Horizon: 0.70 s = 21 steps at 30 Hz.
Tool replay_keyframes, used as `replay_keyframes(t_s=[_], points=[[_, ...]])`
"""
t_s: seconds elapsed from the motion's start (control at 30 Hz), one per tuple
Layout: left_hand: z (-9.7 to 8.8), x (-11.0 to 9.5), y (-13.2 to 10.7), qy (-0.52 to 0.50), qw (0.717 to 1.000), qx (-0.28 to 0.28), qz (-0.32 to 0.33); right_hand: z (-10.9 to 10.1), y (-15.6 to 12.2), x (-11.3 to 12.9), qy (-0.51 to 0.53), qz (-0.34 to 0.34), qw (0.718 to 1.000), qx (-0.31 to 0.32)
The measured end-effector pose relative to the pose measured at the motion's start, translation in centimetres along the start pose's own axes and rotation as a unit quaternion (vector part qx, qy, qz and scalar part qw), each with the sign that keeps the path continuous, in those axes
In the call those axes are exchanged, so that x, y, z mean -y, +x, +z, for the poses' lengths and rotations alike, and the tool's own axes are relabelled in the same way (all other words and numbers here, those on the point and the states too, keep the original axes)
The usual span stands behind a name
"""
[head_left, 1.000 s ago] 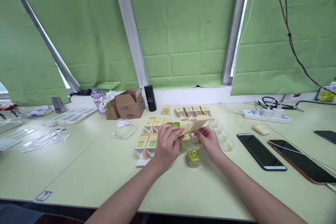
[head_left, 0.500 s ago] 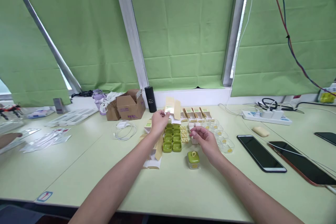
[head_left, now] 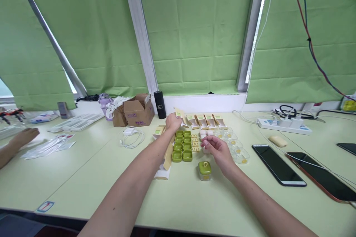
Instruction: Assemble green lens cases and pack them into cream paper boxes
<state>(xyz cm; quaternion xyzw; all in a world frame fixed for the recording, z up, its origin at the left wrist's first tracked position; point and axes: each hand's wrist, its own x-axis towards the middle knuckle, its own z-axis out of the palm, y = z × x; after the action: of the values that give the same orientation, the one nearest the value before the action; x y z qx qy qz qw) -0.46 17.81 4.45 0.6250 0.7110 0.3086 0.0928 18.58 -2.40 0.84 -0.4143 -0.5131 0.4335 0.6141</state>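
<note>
My left hand (head_left: pixel 172 122) reaches to the far side of the table, its fingers closed on a tan paper box (head_left: pixel 180 114) that sits at the left end of a row of similar tan boxes (head_left: pixel 206 120). My right hand (head_left: pixel 216 147) hovers with curled fingers over small white pieces (head_left: pixel 205 133), beside a block of green square cases (head_left: pixel 183 145). One closed green case (head_left: pixel 205 169) stands alone just in front of my right hand. Clear lids (head_left: pixel 236 145) lie to its right. More tan boxes (head_left: pixel 164 157) lie under my left forearm.
Two phones (head_left: pixel 279 164) and a power strip (head_left: pixel 283 125) lie at the right. A brown carton (head_left: pixel 138 111), a black cylinder (head_left: pixel 159 104) and a white cable (head_left: pixel 130 137) sit at the back left. Another person's hand (head_left: pixel 24 137) rests on plastic packets (head_left: pixel 47 147) at far left.
My left hand carried the tan box from in front of me to the back row and lowered it there. My right hand let go and drew back. Another person's hand came in at left.
</note>
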Motion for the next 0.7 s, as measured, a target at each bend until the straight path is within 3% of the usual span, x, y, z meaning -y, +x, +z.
replay_keyframes(t_s=[0.7], points=[[2.7,-1.7,1.0,0.042,0.999,0.018,0.018,0.1,-0.1,-0.1,-0.012,-0.008,1.000,0.013]])
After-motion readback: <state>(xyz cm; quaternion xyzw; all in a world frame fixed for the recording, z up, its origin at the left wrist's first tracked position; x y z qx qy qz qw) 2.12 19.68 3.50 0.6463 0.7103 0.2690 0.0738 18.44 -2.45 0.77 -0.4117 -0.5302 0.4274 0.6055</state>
